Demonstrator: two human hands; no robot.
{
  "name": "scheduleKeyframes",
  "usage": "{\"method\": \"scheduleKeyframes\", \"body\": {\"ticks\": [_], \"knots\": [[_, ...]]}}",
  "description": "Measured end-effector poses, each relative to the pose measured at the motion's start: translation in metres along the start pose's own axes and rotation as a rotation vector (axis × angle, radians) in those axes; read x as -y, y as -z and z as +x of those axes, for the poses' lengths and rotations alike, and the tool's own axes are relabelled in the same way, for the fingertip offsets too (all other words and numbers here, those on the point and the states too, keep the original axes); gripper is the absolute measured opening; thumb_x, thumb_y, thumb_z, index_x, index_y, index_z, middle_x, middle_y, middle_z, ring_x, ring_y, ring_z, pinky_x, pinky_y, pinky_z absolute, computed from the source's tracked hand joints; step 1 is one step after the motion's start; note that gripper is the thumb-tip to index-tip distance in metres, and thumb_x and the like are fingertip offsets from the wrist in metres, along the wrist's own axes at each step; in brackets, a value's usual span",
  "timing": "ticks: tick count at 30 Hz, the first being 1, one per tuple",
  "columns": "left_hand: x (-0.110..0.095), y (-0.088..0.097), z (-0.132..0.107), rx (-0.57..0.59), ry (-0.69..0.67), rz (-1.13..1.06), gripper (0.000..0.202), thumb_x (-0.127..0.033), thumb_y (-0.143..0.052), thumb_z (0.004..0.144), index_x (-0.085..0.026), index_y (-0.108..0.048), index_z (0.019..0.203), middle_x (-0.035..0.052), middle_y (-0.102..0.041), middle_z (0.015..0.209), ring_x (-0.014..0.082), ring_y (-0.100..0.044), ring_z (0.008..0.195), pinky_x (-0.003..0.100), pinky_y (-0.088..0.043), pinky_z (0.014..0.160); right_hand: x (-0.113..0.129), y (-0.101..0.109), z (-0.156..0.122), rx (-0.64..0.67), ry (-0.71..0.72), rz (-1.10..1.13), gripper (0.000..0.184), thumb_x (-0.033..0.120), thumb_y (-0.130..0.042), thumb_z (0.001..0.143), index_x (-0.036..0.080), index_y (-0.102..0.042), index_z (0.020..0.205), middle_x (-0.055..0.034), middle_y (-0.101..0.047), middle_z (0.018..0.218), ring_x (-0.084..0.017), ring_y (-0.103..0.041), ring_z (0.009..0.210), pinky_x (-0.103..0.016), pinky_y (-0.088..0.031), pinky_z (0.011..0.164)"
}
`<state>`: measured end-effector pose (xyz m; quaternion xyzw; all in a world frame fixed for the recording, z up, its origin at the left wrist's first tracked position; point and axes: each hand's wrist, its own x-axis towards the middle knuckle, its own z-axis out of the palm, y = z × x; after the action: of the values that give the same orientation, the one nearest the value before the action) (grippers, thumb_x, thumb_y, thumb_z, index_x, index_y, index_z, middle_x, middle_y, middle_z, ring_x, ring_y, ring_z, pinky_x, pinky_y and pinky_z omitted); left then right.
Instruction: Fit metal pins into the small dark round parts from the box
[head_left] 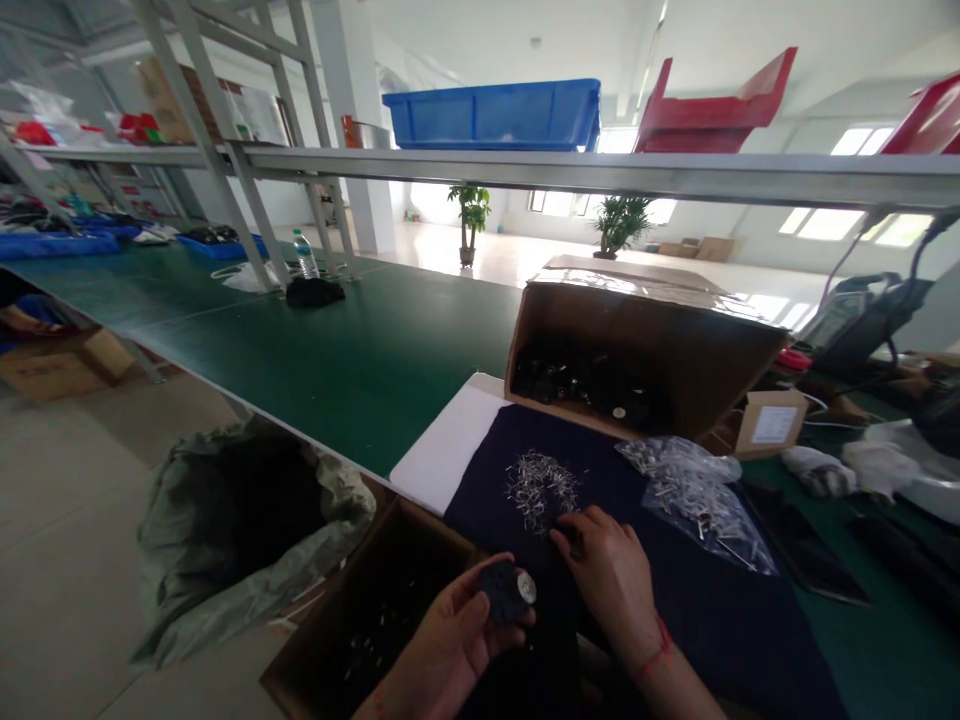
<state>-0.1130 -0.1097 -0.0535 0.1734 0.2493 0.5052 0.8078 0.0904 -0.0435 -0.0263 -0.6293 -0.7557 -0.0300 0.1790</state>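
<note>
In the head view, my left hand (469,620) is closed around a small black block-shaped part (498,592) with a round silver metal disc on its right side. My right hand (611,565) has thumb and fingers drawn together at the lower edge of a loose pile of thin metal pins (536,487). Whatever lies between those fingertips is too small and shaded to make out. The pile rests on a dark blue cloth (487,470). To the right of it lies a clear plastic bag (701,495) full of similar metal pieces.
A cardboard box (705,375) tipped toward me holds black parts. Below the table edge stand another open carton (442,530) and a grey-green sack (172,540). Overhead, a shelf (465,165) carries a blue bin (495,115) and red bins. A water bottle (305,257) stands farther left.
</note>
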Motion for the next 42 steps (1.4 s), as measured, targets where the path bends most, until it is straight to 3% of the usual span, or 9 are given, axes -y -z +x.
{"method": "scheduleKeyframes", "body": {"ticks": [12,17,22,28,34,42], "knots": [[0.006,-0.004,0.002,0.027,0.001,0.005,0.046,-0.031,-0.082,0.077,-0.018,-0.071,0.12,0.0114,-0.074,0.113,0.0223,-0.072,0.094,0.031,-0.054,0.082,-0.005,-0.008,0.0,-0.113,0.09,0.103,0.015,0.014,-0.058,0.089,0.022,-0.069,0.082,-0.0025,-0.066,0.078,-0.021,-0.064,0.074,-0.035,-0.038,0.07],[0.006,-0.009,0.008,0.031,0.008,0.01,0.045,-0.03,-0.083,0.076,-0.018,-0.072,0.118,0.0106,-0.075,0.112,0.0215,-0.073,0.091,0.03,-0.055,0.08,0.0,0.02,-0.011,-0.213,0.131,0.286,0.015,0.025,-0.056,0.092,0.023,-0.067,0.082,-0.0009,-0.063,0.073,-0.019,-0.061,0.065,-0.032,-0.04,0.063],[0.01,-0.019,0.012,0.079,0.025,0.009,0.048,-0.029,-0.086,0.073,-0.019,-0.072,0.117,0.0101,-0.074,0.115,0.0205,-0.071,0.098,0.03,-0.055,0.086,0.024,0.056,-0.035,-0.176,0.285,0.446,0.011,0.02,-0.057,0.091,0.024,-0.063,0.083,0.001,-0.062,0.072,-0.016,-0.058,0.064,-0.03,-0.041,0.063],[0.014,-0.027,0.014,0.142,0.034,0.014,0.052,-0.028,-0.087,0.072,-0.019,-0.07,0.12,0.0108,-0.072,0.122,0.0192,-0.068,0.106,0.029,-0.052,0.093,0.03,0.056,-0.054,-0.282,0.366,0.303,0.015,0.012,-0.055,0.088,0.022,-0.06,0.079,-0.0001,-0.06,0.071,-0.017,-0.056,0.064,-0.033,-0.034,0.065],[0.016,-0.03,0.015,0.149,0.032,0.091,0.055,-0.029,-0.088,0.07,-0.021,-0.07,0.121,0.0115,-0.071,0.123,0.0206,-0.067,0.107,0.03,-0.051,0.092,0.021,0.059,-0.055,-0.281,0.415,0.211,0.019,0.009,-0.052,0.087,0.022,-0.058,0.076,0.0001,-0.058,0.068,-0.016,-0.05,0.061,-0.034,-0.031,0.064],[0.01,-0.038,0.01,0.161,0.066,0.23,0.065,-0.035,-0.091,0.066,-0.021,-0.069,0.125,0.0093,-0.074,0.115,0.0178,-0.07,0.099,0.024,-0.05,0.087,0.015,0.068,-0.05,-0.091,0.422,0.488,0.016,0.007,-0.056,0.081,0.024,-0.059,0.078,0.0026,-0.061,0.073,-0.014,-0.059,0.068,-0.03,-0.039,0.07]]}}
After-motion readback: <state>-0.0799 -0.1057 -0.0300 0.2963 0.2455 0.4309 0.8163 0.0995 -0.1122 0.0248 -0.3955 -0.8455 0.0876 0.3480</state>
